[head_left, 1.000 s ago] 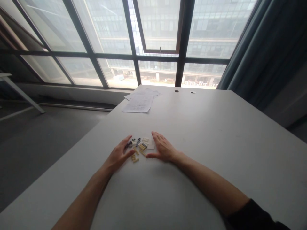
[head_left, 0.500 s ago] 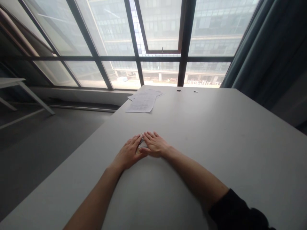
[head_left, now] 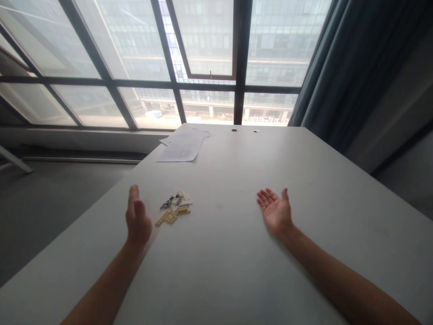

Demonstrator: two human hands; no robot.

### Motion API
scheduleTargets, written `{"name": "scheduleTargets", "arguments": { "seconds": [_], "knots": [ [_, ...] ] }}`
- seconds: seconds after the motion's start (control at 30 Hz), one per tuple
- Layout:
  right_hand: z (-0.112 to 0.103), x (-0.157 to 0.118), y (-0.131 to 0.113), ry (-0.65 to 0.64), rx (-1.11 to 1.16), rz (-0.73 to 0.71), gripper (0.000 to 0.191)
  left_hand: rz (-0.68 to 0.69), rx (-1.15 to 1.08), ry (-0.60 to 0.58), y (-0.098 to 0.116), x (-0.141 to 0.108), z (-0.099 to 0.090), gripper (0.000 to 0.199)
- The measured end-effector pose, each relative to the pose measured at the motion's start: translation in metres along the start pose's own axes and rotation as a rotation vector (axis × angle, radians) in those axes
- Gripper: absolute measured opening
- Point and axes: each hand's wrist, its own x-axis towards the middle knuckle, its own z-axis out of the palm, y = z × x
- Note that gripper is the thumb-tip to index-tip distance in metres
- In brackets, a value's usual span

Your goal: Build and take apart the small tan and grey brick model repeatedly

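A small loose pile of building bricks (head_left: 175,207) lies on the white table (head_left: 230,262). Tan pieces are at its near side, with dark grey and white ones behind them. To the left of the pile my left hand (head_left: 138,219) is held on edge, fingers stretched forward, apart from the bricks and holding nothing. Well to the right, my right hand (head_left: 275,210) is turned palm up with its fingers and thumb spread; its palm is bare.
Printed paper sheets (head_left: 181,146) overlap near the table's far left edge. Two small round holes, one dark (head_left: 234,130), sit by the far edge. Beyond are large windows, and a dark curtain (head_left: 324,67) hangs at the right.
My hands have parted from over the pile, one to the left and one to the right, uncovering the bricks. My right palm has turned up. The view has shifted to the right.
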Motion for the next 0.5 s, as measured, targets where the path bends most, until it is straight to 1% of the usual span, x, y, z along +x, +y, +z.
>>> {"name": "scheduleTargets", "arguments": {
  "seconds": [0.03,0.07,0.1,0.13,0.17,0.2,0.23,0.27,0.3,0.33,0.37,0.4,0.5],
  "knots": [
    [-0.016,-0.007,-0.015,-0.006,-0.082,-0.099,0.087,0.071,-0.015,-0.027,0.018,-0.005,0.002,0.085],
    [-0.03,-0.016,-0.028,-0.046,-0.204,-0.247,0.09,0.217,-0.015,-0.129,0.038,-0.012,0.003,0.091],
    [-0.042,-0.028,-0.039,-0.124,-0.369,-0.423,0.093,0.359,-0.008,-0.26,0.058,-0.021,0.005,0.095],
    [-0.051,-0.04,-0.048,-0.262,-0.576,-0.569,0.098,0.501,0.02,-0.422,0.076,-0.031,0.007,0.101],
    [-0.058,-0.052,-0.053,-0.454,-0.805,-0.668,0.105,0.625,0.063,-0.579,0.093,-0.041,0.01,0.103],
    [-0.063,-0.063,-0.056,-0.663,-1.033,-0.736,0.108,0.733,0.094,-0.765,0.105,-0.051,0.013,0.108],
    [-0.066,-0.072,-0.056,-0.86,-1.213,-0.75,0.107,0.781,0.132,-0.937,0.114,-0.061,0.016,0.111],
    [-0.067,-0.078,-0.055,-1.012,-1.343,-0.716,0.106,0.797,0.159,-1.068,0.119,-0.069,0.02,0.11],
    [-0.067,-0.082,-0.052,-1.134,-1.429,-0.664,0.104,0.803,0.172,-1.188,0.121,-0.076,0.024,0.108],
    [-0.065,-0.084,-0.049,-1.213,-1.472,-0.601,0.103,0.795,0.169,-1.273,0.12,-0.08,0.028,0.106],
    [-0.064,-0.084,-0.046,-1.258,-1.484,-0.544,0.102,0.78,0.158,-1.332,0.118,-0.083,0.031,0.104],
    [-0.062,-0.082,-0.044,-1.279,-1.48,-0.502,0.101,0.762,0.142,-1.366,0.115,-0.085,0.033,0.104],
    [-0.058,-0.078,-0.042,-1.285,-1.463,-0.452,0.102,0.71,0.115,-1.392,0.11,-0.085,0.035,0.104]
  ]
}}
